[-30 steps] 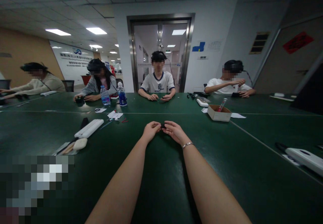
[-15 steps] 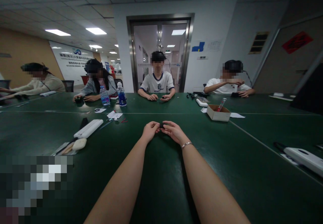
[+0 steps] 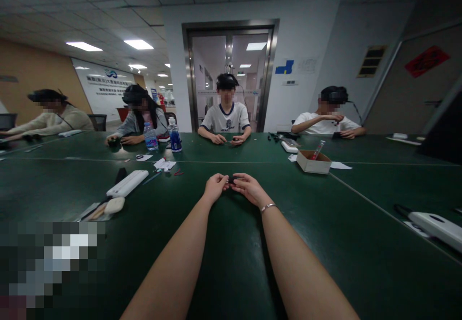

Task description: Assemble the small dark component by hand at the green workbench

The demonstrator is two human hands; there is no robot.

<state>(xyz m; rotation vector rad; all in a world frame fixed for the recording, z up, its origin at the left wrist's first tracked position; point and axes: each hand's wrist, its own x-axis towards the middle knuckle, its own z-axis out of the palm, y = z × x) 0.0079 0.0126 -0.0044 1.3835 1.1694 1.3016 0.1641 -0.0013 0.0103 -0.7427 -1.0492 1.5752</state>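
Note:
Both my arms stretch forward over the dark green table [image 3: 238,252]. Between my fingertips is a small black object [image 3: 231,179], too small and too far covered to name. My left hand [image 3: 215,187] pinches its left end with thumb and fingers. From the right, my right hand [image 3: 250,188] grips the other end, its fingers curled around it. A silver bracelet [image 3: 268,208] circles my right wrist.
An open cardboard box [image 3: 313,162] stands ahead to the right. Two bottles, one a blue-labelled bottle [image 3: 175,138], stand ahead left. A white device [image 3: 128,184] lies left, another white device [image 3: 436,228] right. Several people sit across, including a person in a white shirt [image 3: 225,118].
My hands stay in the same place, both on the small black object. The whole view has shifted very slightly.

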